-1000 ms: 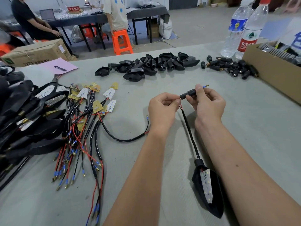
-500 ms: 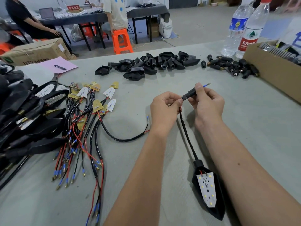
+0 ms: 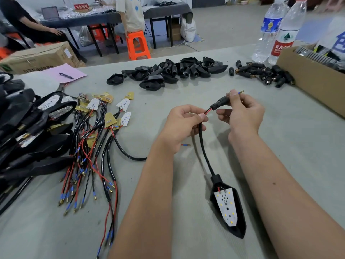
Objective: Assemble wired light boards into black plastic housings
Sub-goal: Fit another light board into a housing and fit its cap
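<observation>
At table centre: left hand (image 3: 183,122) is pinching the cable (image 3: 202,146); right hand (image 3: 240,113) is gripping the plug (image 3: 220,102).
Open room: bare table (image 3: 298,146) is lying right of the arms.
Writing: bottle (image 3: 285,32) label unreadable.

The table (image 3: 280,146) wears a matt grey covering, smooth and cloth-like. Near right, the black housing (image 3: 240,217) is plastic with a slight sheen, and the light board (image 3: 226,208) in it is matt white with small yellow chips. Its cable (image 3: 203,154) has a smooth black rubbery sheath. The small sleeve (image 3: 221,102) is ribbed black plastic; a brass-coloured metal pin (image 3: 242,91) shines beyond it. The loose housings (image 3: 168,73) far across are semi-gloss black plastic. The left wire bundle (image 3: 89,157) has glossy red and black insulation. The 2 bottles (image 3: 276,30) are clear, shiny plastic. The box (image 3: 306,81) at right is matt brown cardboard; the pink sheet (image 3: 61,71) is paper.
</observation>
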A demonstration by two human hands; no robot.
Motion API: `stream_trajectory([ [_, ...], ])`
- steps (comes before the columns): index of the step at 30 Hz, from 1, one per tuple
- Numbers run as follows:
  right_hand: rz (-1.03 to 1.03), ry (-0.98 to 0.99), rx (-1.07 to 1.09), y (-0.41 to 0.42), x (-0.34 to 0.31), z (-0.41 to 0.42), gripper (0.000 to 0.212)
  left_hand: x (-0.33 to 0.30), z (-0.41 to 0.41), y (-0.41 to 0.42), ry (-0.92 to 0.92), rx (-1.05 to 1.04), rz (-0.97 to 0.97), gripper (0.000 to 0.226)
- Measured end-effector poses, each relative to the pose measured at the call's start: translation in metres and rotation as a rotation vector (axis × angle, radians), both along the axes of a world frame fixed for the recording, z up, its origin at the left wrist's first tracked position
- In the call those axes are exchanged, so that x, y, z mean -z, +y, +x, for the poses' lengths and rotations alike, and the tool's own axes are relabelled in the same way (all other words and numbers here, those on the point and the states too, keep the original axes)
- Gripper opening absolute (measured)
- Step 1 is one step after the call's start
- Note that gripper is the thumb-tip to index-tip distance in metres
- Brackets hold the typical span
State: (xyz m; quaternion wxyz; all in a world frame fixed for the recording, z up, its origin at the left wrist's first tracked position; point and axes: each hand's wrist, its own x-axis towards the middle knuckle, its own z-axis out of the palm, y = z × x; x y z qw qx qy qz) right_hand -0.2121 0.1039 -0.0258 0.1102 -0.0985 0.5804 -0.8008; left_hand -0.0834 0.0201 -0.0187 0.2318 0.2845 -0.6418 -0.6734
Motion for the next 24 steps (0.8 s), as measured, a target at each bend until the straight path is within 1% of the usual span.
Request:
stream_trajectory([
  [4,0.018,0.0,0.055,0.0,0.0,-0.002,0.018,0.001,0.001,-0.003,-0.025,0.062,0.014,0.015],
  [7,-0.018,-0.058,0.018,0.001,-0.003,-0.002,0.016,0.0,0.002,-0.003,-0.016,0.124,0.063,0.017],
  [11,0.0,-0.019,0.006,0.003,-0.003,-0.002,0.021,0.0,0.004,-0.004,-0.023,0.131,0.056,0.015],
  [15,0.07,0.052,0.081,0.002,0.001,-0.004,0.021,0.0,0.004,-0.004,-0.074,0.137,0.025,0.004],
  [19,0.153,0.128,0.184,0.002,0.004,-0.009,0.021,-0.003,0.011,-0.007,-0.125,0.224,-0.003,0.022],
  [22,0.254,0.208,0.243,0.001,0.007,-0.01,0.019,-0.004,0.012,-0.006,-0.13,0.224,-0.023,0.021],
  [24,0.293,0.213,0.266,0.0,0.009,-0.012,0.019,-0.004,0.012,-0.005,-0.118,0.234,-0.044,0.017],
])
